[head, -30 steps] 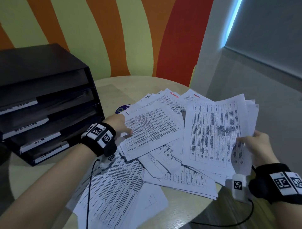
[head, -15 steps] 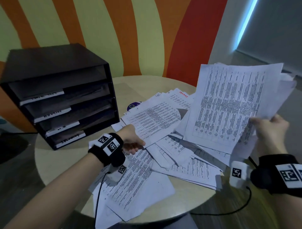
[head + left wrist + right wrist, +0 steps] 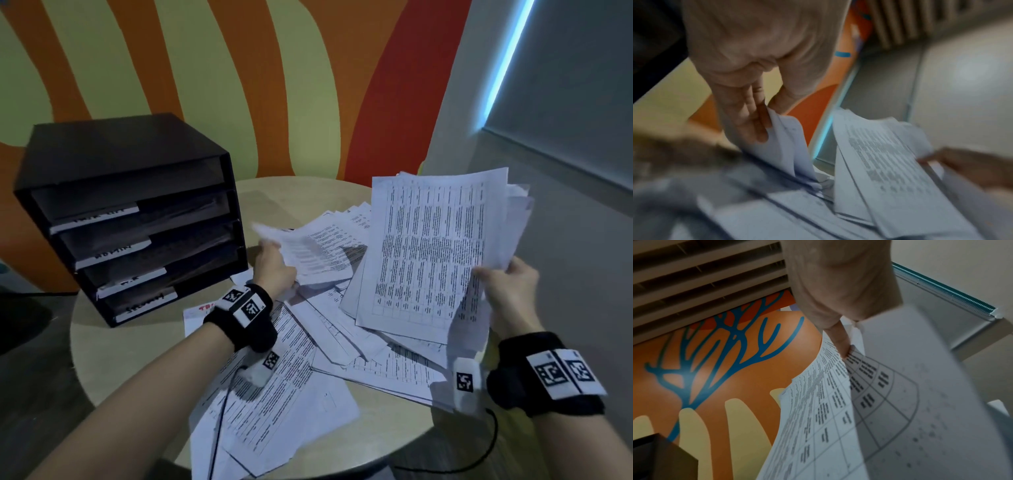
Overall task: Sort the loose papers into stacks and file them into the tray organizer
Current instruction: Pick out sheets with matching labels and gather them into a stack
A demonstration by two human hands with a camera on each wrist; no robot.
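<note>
Loose printed papers (image 3: pixel 342 329) lie scattered over a round table (image 3: pixel 137 349). My right hand (image 3: pixel 503 291) pinches a raised stack of printed sheets (image 3: pixel 431 253) by its right edge, above the pile; the right wrist view shows my thumb pressed on that stack (image 3: pixel 830 410). My left hand (image 3: pixel 274 267) pinches the corner of a sheet (image 3: pixel 308 253) and lifts it off the pile; the blurred left wrist view shows this sheet (image 3: pixel 789 142) between thumb and fingers. A black tray organizer (image 3: pixel 130 219) with labelled shelves stands at the table's left.
A striped orange, yellow and red wall (image 3: pixel 239 85) rises behind the table. A grey wall with a blue light strip (image 3: pixel 507 58) is at the right. Cables hang from both wrist cameras over the table's near edge. Bare tabletop shows in front of the organizer.
My left hand moved away from me across the pile and lifted a sheet by its corner. My right hand keeps the raised stack, now more upright.
</note>
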